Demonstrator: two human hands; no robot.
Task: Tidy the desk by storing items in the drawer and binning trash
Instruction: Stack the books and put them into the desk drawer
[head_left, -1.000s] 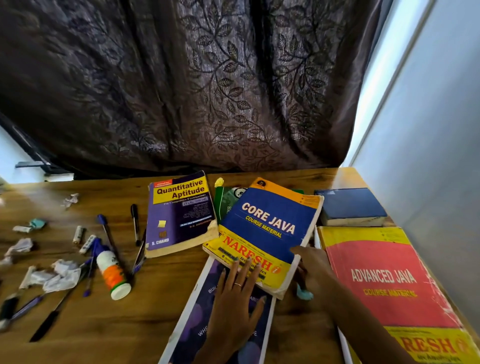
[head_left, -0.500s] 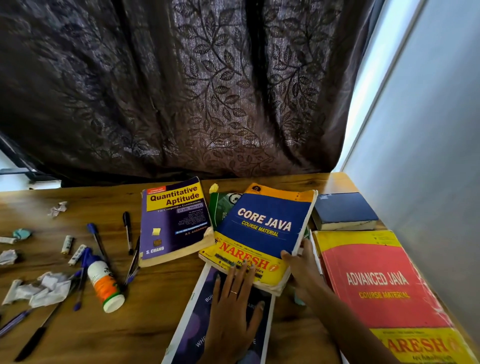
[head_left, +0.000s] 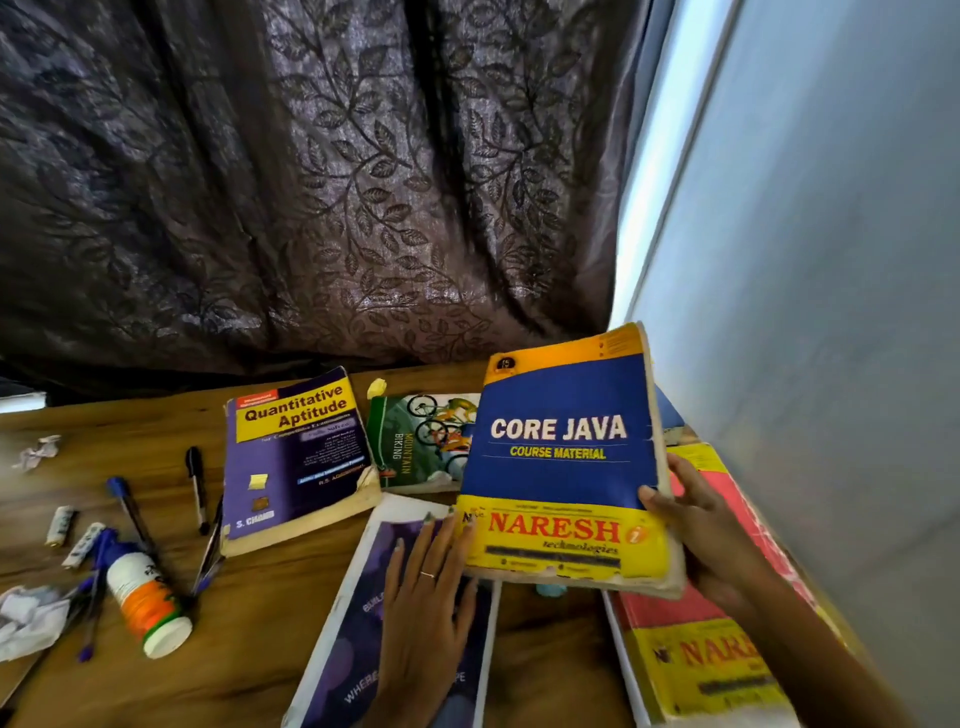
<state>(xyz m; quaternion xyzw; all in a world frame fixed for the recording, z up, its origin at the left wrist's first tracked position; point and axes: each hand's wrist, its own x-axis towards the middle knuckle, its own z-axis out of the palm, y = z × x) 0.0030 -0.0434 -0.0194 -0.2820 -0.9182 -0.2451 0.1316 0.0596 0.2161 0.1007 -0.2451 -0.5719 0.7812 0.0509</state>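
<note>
My right hand grips the right edge of the blue and yellow Core Java book, which is lifted and tilted up off the desk. My left hand lies flat with fingers spread on a purple booklet, its fingertips touching the lifted book's lower left corner. Under my right arm lies the red and yellow Advanced Java book. A Quantitative Aptitude book and a green Mountain Biking notebook lie behind on the wooden desk.
At the left lie several pens, a white and orange bottle on its side, crumpled paper scraps and small erasers. A dark leaf-patterned curtain hangs behind the desk. A pale wall closes the right side.
My right hand has lifted the Core Java book off the desk and tilted it up toward me. The green notebook beneath it now shows. My left hand stays on the purple booklet.
</note>
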